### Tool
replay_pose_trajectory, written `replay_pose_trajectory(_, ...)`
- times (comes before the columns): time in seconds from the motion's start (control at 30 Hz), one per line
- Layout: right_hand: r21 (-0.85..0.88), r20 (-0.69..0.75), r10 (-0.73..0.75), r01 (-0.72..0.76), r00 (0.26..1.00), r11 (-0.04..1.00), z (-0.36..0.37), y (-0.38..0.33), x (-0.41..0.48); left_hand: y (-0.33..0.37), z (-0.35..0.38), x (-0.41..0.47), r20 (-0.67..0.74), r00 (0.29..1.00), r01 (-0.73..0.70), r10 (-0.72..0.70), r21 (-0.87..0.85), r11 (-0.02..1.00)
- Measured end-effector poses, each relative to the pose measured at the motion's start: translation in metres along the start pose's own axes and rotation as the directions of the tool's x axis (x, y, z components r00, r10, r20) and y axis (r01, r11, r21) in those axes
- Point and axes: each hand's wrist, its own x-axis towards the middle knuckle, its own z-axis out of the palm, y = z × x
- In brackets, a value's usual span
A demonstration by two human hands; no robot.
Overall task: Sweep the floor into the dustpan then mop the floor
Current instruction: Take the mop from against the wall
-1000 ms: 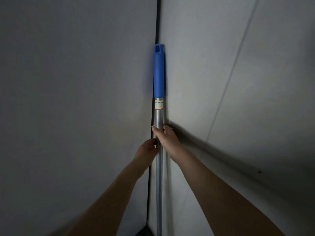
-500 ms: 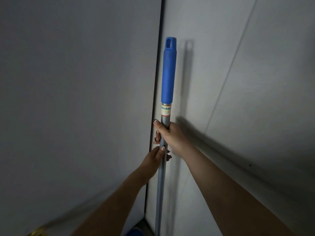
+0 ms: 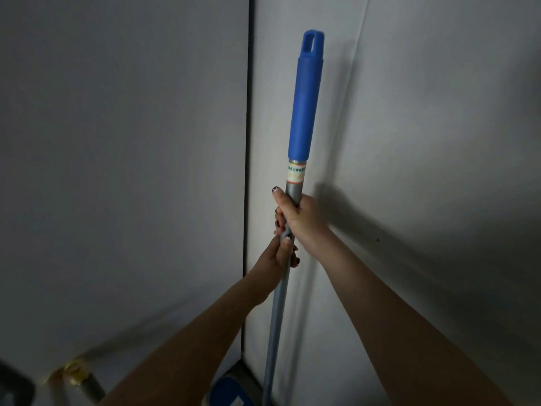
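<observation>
A long grey metal mop pole [image 3: 277, 312] with a blue plastic top grip [image 3: 305, 95] stands nearly upright in front of a wall corner. My right hand [image 3: 301, 221] grips the pole just under its paper label. Directly below, my left hand [image 3: 278, 256] holds the same pole. At the bottom edge a blue flat piece [image 3: 231, 394] shows near the pole's foot; whether it is the mop head I cannot tell. The pole's lower end is out of frame.
Two grey walls meet at a dark vertical seam [image 3: 248, 171] just left of the pole. At the lower left a blurred grey rod with a yellowish fitting [image 3: 77, 376] and a dark object [image 3: 13, 388] sit near the floor.
The pole has come away from the wall corner, toward me and a little to the right. Both hands have closed round it. The view has dropped slightly, showing things near the floor.
</observation>
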Motion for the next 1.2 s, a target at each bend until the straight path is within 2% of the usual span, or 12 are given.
replay_pose_trajectory(0.2,-0.004,-0.05,-0.039,0.039,0.998,0.999,-0.021,-0.026,-0.029,0.023,0.025,-0.017,-0.036,0.998,-0.045,0.046,0.016,0.999)
replay_pose_trajectory(0.4,0.094,-0.024,-0.06,0.062,0.998,0.994,-0.046,-0.054,-0.054,0.056,0.051,-0.036,-0.064,0.996,-0.056,0.058,0.029,0.998)
replay_pose_trajectory(0.6,0.149,0.036,-0.139,0.133,0.99,0.98,-0.074,-0.082,-0.089,0.093,0.089,-0.068,-0.2,0.977,-0.068,0.075,0.041,0.997)
replay_pose_trajectory(0.8,0.189,0.018,-0.18,0.173,0.984,0.967,-0.098,-0.111,-0.127,0.13,0.124,-0.101,-0.262,0.961,-0.075,0.087,0.056,0.996)
replay_pose_trajectory(0.93,0.201,0.064,-0.215,0.199,0.974,0.959,-0.11,-0.131,-0.149,0.151,0.142,-0.125,-0.323,0.943,-0.086,0.085,0.01,0.996)
replay_pose_trajectory(1.2,0.184,0.134,-0.259,0.232,0.957,0.955,-0.12,-0.157,-0.204,0.178,0.163,-0.182,-0.319,0.943,-0.1,0.095,0.0,0.995)
